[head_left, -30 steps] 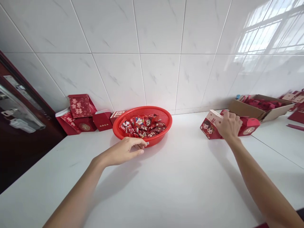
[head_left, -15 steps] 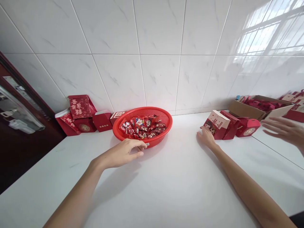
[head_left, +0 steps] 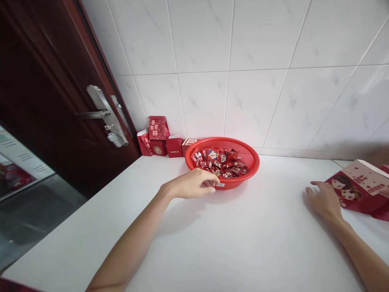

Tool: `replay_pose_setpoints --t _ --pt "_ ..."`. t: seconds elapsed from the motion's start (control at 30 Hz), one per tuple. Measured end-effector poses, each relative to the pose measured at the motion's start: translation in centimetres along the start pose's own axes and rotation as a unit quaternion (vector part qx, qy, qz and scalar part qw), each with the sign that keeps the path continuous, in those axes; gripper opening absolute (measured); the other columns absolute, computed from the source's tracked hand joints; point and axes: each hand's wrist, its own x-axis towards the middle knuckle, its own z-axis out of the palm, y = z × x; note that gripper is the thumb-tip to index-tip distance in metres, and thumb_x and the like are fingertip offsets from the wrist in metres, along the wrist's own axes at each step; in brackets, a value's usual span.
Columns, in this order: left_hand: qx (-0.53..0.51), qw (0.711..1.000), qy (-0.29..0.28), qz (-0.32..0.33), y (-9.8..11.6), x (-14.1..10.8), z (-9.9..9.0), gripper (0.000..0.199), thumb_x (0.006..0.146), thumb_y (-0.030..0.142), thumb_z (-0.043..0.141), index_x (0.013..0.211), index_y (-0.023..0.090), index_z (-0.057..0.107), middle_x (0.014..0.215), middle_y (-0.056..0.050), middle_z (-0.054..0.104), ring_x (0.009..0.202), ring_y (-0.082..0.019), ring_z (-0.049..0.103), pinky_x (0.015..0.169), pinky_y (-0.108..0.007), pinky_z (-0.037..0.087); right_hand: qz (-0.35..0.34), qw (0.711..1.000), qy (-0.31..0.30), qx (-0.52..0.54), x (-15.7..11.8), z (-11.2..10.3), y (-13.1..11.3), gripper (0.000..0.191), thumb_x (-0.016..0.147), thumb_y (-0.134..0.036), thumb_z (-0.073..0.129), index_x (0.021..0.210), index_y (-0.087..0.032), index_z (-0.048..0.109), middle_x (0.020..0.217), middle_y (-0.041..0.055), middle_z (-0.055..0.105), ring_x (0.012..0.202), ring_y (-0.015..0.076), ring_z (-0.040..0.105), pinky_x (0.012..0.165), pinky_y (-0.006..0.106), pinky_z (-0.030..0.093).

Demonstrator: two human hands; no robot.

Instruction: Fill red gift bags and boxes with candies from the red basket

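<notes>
A red plastic basket [head_left: 254, 169] stands on the white table, holding a heap of wrapped candies [head_left: 225, 162]. At its front rim is my left hand [head_left: 196, 183], with the fingers loosely bent and the thumb apart. Nothing is held in it. Whether its fingertips touch the rim I cannot tell. My right hand [head_left: 325, 200] rests low on the right, fingers spread against the left side of a red and cream candy box [head_left: 349, 188] printed with cartoon figures. Part of another red box behind it is cut off by the frame.
Several small red boxes [head_left: 158, 136] are grouped by the wall, left of the basket. A dark red door [head_left: 51, 73] with a metal handle [head_left: 103, 113] and hanging keys stands at the left. White tiles line the back of the table [head_left: 231, 243].
My view has turned left, so the door shows more and everything sits further right. Another person's hand and the cardboard carton at the right have left the view. Both my hands keep nearly the same places.
</notes>
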Motion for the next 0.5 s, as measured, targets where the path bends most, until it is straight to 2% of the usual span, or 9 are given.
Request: replay_pose_setpoints --t 0.07,0.13,0.27,0.37,0.43,0.5 --pt "-0.002 0.999 0.042 0.010 -0.6 -0.2 -0.5 0.026 0.091 0.030 0.059 0.110 0.020 0.074 0.114 -0.005 0.077 0.104 -0.022 0.071 0.085 -0.029 0.054 -0.016 0.999 -0.011 0.039 -0.4 0.0 -1.7 0.021 0.083 -0.035 0.048 0.091 -0.021 0.062 0.099 0.0192 0.069 0.090 0.0320 0.066 0.076 0.045 0.051" --pt "-0.015 0.995 0.101 0.018 -1.7 -0.2 -1.1 0.024 0.089 0.032 0.060 0.104 0.021 0.075 0.111 -0.004 0.078 0.102 -0.022 0.072 0.086 -0.030 0.055 -0.063 0.994 -0.016 0.087 -1.1 -0.2 -4.1 0.023 0.085 -0.037 0.048 0.092 -0.021 0.063 0.096 0.0160 0.069 0.077 0.0270 0.067 0.068 0.041 0.051" --pt "-0.090 0.967 0.240 0.000 -5.3 0.0 -2.5 0.025 0.082 0.039 0.066 0.095 0.019 0.076 0.099 -0.005 0.080 0.092 -0.023 0.073 0.089 -0.034 0.057 -0.228 0.957 -0.014 0.179 -3.6 -0.7 -9.9 0.017 0.094 -0.030 0.049 0.095 -0.022 0.063 0.082 0.0077 0.068 0.066 0.0201 0.064 0.058 0.032 0.050" --pt "-0.139 0.914 0.378 -0.053 -9.1 0.3 -3.5 0.025 0.074 0.036 0.071 0.091 0.018 0.075 0.101 -0.008 0.080 0.098 -0.025 0.073 0.096 -0.039 0.057 -0.341 0.906 -0.037 0.248 -6.8 -1.4 -14.5 0.013 0.097 -0.019 0.050 0.100 -0.022 0.062 0.080 0.0050 0.068 0.064 0.0174 0.063 0.060 0.030 0.052" --pt "-0.178 0.854 0.470 -0.132 -11.7 0.4 -4.2 0.025 0.071 0.031 0.072 0.091 0.017 0.074 0.103 -0.010 0.080 0.100 -0.026 0.073 0.094 -0.039 0.057 -0.394 0.870 -0.071 0.286 -9.5 -2.0 -17.3 0.016 0.097 -0.012 0.048 0.102 -0.021 0.060 0.081 0.0047 0.068 0.067 0.0166 0.063 0.062 0.029 0.052" --pt "-0.194 0.800 0.520 -0.229 -13.8 0.5 -5.0 0.025 0.071 0.026 0.070 0.093 0.015 0.074 0.101 -0.011 0.080 0.097 -0.026 0.074 0.089 -0.036 0.059 -0.441 0.832 -0.128 0.312 -12.3 -2.6 -19.6 0.019 0.097 -0.009 0.043 0.103 -0.020 0.058 0.076 0.0047 0.065 0.068 0.0173 0.061 0.063 0.030 0.050"
